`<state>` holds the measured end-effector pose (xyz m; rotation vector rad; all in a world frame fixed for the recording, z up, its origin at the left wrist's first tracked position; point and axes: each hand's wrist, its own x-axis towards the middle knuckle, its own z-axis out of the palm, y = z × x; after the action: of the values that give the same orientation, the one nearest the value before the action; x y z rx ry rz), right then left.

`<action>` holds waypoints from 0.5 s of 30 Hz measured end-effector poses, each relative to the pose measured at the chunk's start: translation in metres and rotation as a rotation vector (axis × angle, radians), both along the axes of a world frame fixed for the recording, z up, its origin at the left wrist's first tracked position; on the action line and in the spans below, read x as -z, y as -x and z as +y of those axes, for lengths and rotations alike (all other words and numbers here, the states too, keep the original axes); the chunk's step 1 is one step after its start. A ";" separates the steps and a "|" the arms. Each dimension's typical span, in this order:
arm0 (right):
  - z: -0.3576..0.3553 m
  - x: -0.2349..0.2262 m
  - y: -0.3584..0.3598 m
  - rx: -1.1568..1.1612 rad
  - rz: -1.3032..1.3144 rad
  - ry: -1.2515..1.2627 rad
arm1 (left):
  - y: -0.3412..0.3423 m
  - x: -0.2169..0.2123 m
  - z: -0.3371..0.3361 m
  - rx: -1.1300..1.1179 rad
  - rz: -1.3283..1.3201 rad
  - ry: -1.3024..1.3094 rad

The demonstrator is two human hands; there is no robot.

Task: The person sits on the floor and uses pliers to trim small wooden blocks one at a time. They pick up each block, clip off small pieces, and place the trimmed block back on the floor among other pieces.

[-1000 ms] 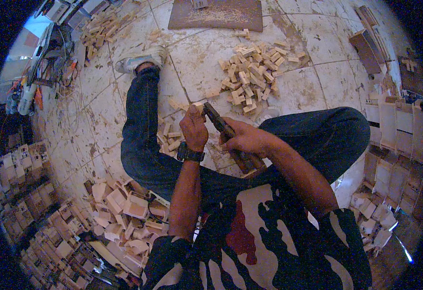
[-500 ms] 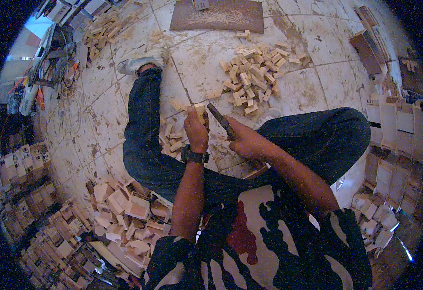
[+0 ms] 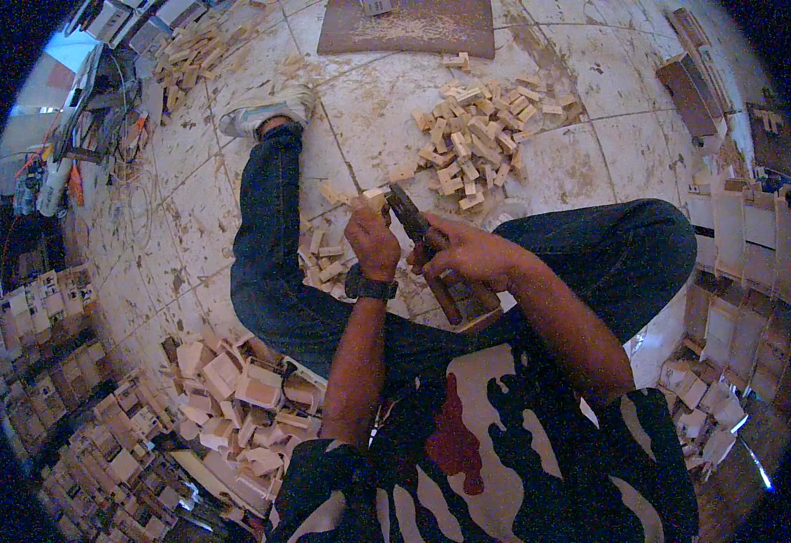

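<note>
the left hand (image 3: 373, 242) covers most of the small wood piece (image 3: 375, 194), so its shape cannot be told. the right hand (image 3: 468, 258) hides the middle of the pliers (image 3: 422, 242); whether their tips touch the wood is too small to tell. the far board (image 3: 409, 25) is cut off by the top edge.

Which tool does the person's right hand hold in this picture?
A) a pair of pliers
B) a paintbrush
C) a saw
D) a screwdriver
A: the right hand grips two long handles of pliers, whose dark jaws meet at the small wooden piece held by the left hand.
</note>
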<state>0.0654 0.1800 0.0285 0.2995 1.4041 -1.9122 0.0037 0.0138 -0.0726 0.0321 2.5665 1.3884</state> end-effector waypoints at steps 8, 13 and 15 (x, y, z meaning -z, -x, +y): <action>0.001 -0.002 0.002 0.012 -0.037 0.043 | 0.000 0.044 -0.002 0.077 0.901 0.412; -0.004 -0.008 -0.001 0.038 -0.030 -0.016 | -0.004 0.041 0.005 0.052 0.729 0.426; -0.011 -0.011 0.000 0.057 -0.063 -0.110 | -0.002 0.035 0.009 0.053 0.637 0.393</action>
<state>0.0652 0.1691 0.0395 0.4535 1.4754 -1.8576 0.0055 0.0230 -0.1077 0.5538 3.2767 0.9284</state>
